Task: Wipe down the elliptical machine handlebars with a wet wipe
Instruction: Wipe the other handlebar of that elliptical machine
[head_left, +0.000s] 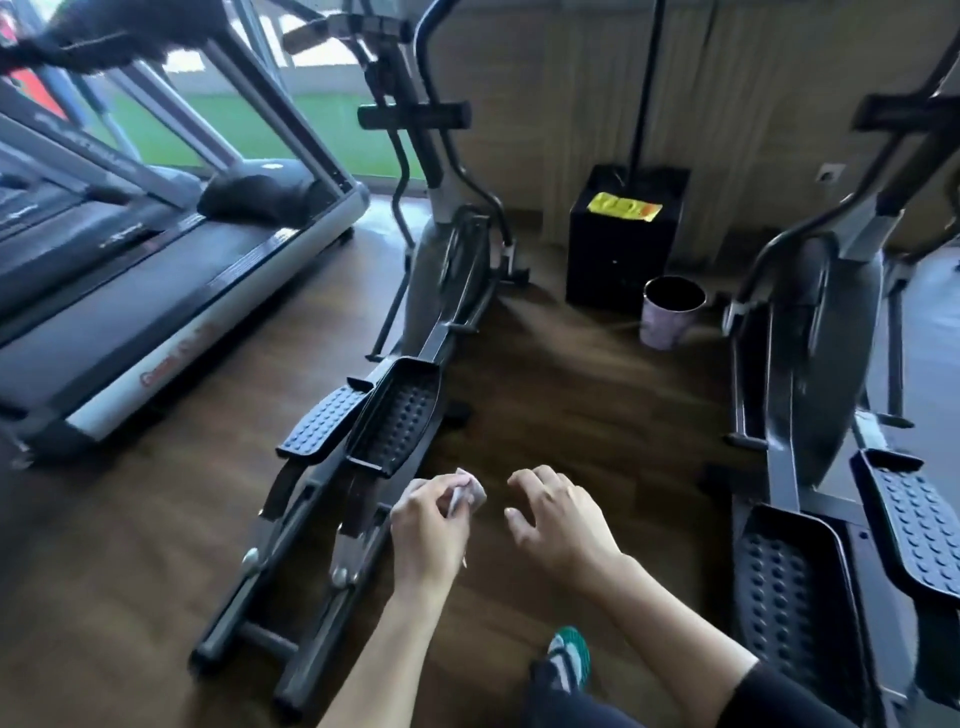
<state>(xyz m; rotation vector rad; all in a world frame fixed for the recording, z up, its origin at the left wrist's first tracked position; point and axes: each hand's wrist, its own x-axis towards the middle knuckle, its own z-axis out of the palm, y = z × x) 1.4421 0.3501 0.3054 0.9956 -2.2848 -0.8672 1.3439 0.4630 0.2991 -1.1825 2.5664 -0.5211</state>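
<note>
My left hand pinches a small crumpled white wet wipe between thumb and fingers, low in the middle of the view. My right hand hovers beside it with loosely curled fingers and holds nothing. A black elliptical machine stands ahead and to the left, its pedals near my hands. Its handlebars rise out of the top of the frame, far above both hands. A second elliptical stands on the right.
A treadmill fills the left side. A black box with a yellow packet on top sits against the wooden wall, with a small waste bin before it. Brown wood floor lies between the two ellipticals. My shoe shows below.
</note>
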